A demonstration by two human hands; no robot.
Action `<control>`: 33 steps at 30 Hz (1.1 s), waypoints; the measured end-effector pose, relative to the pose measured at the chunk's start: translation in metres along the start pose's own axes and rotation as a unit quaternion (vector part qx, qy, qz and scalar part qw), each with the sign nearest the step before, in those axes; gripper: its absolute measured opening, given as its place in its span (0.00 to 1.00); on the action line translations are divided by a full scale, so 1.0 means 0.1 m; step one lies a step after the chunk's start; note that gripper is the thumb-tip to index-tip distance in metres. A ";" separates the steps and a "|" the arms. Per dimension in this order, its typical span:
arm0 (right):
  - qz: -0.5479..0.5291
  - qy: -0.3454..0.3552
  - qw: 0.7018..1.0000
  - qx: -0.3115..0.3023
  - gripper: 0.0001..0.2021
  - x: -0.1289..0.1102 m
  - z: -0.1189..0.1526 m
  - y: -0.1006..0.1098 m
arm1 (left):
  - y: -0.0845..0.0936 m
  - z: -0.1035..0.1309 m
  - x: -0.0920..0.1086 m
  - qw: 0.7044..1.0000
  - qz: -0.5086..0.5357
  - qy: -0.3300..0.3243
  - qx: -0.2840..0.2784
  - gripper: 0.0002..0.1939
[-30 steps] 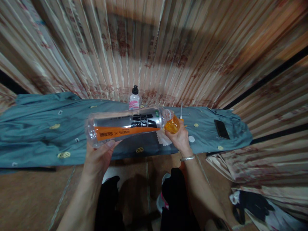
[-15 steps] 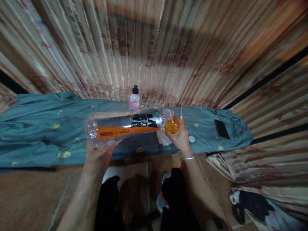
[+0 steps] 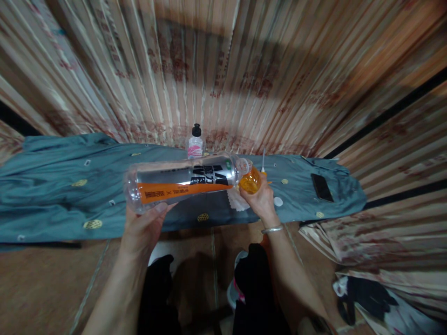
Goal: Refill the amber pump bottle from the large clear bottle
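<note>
A large clear plastic drink bottle (image 3: 181, 181) with a silver, black and orange label lies nearly level in the air, its mouth to the right. My left hand (image 3: 145, 228) is closed round its base end from below. In my right hand (image 3: 260, 197) is a small clear bottle (image 3: 250, 181) with orange-yellow liquid in it, tilted against the drink bottle's mouth. Whether liquid is flowing between them I cannot tell. A thin pale nozzle with a yellow base (image 3: 263, 163) shows just behind my right fingers. Beneath the bottles lies a white tissue (image 3: 238, 200).
A teal patterned cloth (image 3: 94, 195) covers the long narrow board. On it stand or lie a black-capped bottle (image 3: 195, 144), a dark phone (image 3: 321, 187) and a small white disc (image 3: 278, 201). Pleated curtains (image 3: 209, 70) rise behind. Dark fabric (image 3: 370, 298) lies at lower right.
</note>
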State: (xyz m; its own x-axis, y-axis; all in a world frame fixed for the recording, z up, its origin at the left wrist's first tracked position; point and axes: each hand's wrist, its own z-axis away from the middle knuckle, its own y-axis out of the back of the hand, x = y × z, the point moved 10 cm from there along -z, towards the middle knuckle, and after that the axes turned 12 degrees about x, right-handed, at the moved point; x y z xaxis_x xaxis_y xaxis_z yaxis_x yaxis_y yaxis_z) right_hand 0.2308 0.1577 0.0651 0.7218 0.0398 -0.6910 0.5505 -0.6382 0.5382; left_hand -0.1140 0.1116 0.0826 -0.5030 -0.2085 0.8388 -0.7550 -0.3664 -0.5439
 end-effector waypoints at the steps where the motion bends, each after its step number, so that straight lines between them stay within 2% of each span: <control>1: -0.001 -0.001 1.000 0.000 0.35 0.00 0.00 0.00 | 0.00 0.00 0.00 1.000 -0.002 0.002 -0.001 0.30; 7: -0.005 0.002 1.000 -0.001 0.35 0.01 0.00 0.00 | -0.01 0.00 -0.01 1.000 -0.007 -0.007 -0.006 0.26; 15: -0.004 0.001 1.000 -0.001 0.36 0.02 0.00 0.00 | -0.01 0.00 0.00 1.000 0.010 -0.009 -0.011 0.28; 19: -0.001 0.001 1.000 -0.003 0.35 0.00 0.01 0.00 | 0.00 0.00 0.02 1.000 0.022 -0.014 -0.004 0.33; 26: -0.003 -0.006 1.000 -0.007 0.35 0.03 0.01 -0.01 | 0.01 -0.01 0.00 1.000 0.024 -0.010 0.002 0.33; 33: 0.004 -0.001 1.000 -0.005 0.36 0.03 0.00 -0.01 | 0.00 -0.01 -0.01 1.000 0.006 -0.004 -0.019 0.30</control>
State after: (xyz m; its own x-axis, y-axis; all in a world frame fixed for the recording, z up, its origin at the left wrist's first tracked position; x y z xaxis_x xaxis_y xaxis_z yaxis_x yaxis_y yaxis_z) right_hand 0.2328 0.1583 0.0625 0.7249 0.0340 -0.6880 0.5499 -0.6300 0.5483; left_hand -0.1137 0.1124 0.0813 -0.5088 -0.2207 0.8321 -0.7640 -0.3297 -0.5546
